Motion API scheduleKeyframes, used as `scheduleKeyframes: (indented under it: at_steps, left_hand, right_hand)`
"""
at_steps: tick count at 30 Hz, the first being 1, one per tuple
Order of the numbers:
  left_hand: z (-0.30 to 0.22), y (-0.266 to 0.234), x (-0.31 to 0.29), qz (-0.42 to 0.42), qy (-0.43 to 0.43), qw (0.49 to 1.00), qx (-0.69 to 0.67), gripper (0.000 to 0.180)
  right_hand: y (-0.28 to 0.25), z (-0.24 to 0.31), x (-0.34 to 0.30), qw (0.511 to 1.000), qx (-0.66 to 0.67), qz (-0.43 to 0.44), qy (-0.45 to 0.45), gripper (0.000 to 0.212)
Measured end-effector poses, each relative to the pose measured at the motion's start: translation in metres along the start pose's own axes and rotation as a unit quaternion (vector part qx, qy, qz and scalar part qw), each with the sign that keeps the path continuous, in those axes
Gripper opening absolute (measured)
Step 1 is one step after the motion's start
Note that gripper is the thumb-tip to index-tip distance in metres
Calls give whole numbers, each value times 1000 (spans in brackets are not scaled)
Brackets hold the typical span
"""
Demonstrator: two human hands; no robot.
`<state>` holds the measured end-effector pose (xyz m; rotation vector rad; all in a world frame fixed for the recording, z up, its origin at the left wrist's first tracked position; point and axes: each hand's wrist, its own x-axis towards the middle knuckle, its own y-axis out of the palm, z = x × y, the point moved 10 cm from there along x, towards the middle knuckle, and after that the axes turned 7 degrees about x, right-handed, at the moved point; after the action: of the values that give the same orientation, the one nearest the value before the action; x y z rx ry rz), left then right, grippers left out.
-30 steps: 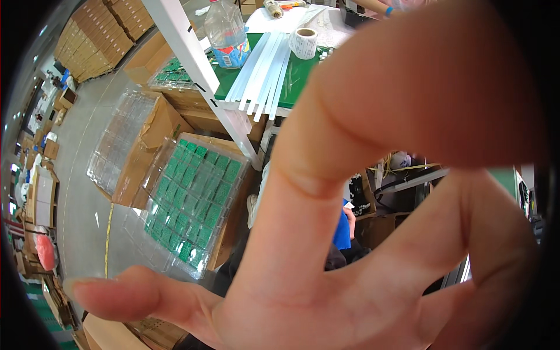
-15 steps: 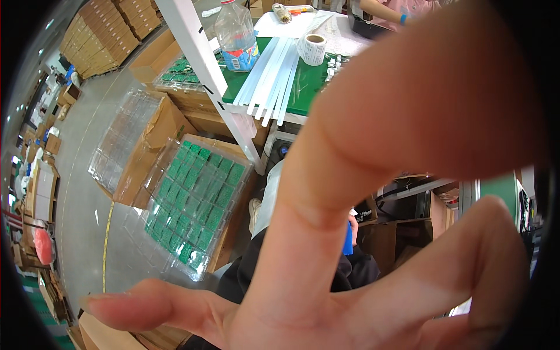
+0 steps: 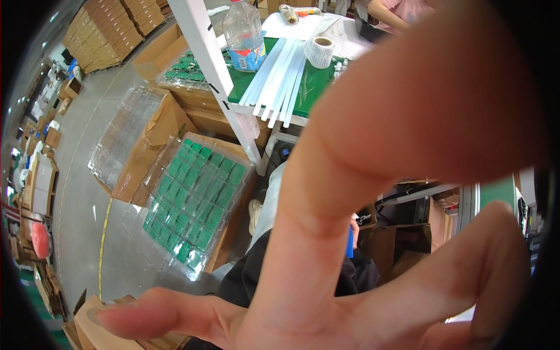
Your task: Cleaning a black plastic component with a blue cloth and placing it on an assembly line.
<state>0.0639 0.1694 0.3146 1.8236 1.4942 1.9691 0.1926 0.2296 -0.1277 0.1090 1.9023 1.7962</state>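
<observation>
My left hand (image 3: 300,280) fills much of the view, very close to the camera, palm side toward it. Its fingers are spread, with the thumb stretched to the left. One finger rises and bends right, blurred at the upper right; another curls at the lower right. Nothing is visible in this hand. Behind the raised finger, a small part of what looks like my right hand (image 3: 354,226) shows over my lap. Beside it is a blue object (image 3: 350,242), mostly covered, so the grip cannot be made out.
Clear trays of green circuit boards (image 3: 195,201) sit on cartons at left. The green bench (image 3: 318,87) carries pale strips (image 3: 277,76), a label roll (image 3: 321,52) and a plastic bottle (image 3: 244,38). A white post (image 3: 207,55) stands at its edge. A person's arm (image 3: 388,16) is beyond.
The view has shifted slightly, so the bench items sit a little farther right and lower. My left hand keeps nearly the same spread pose. The other person's arm has moved.
</observation>
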Motion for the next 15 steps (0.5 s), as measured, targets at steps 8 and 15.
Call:
scheduleKeyframes:
  at_steps: [8, 15]
  left_hand:
    - [-3, -3, 1, 10, 1, 1000, -1, 49]
    - [21, -14, -20, -42, -15, 998, -45, 48]
  right_hand:
    - [-1, -2, 0, 1000, 12, 3, 9, 36]
    - [13, -3, -12, 995, -55, -65, -45, 37]
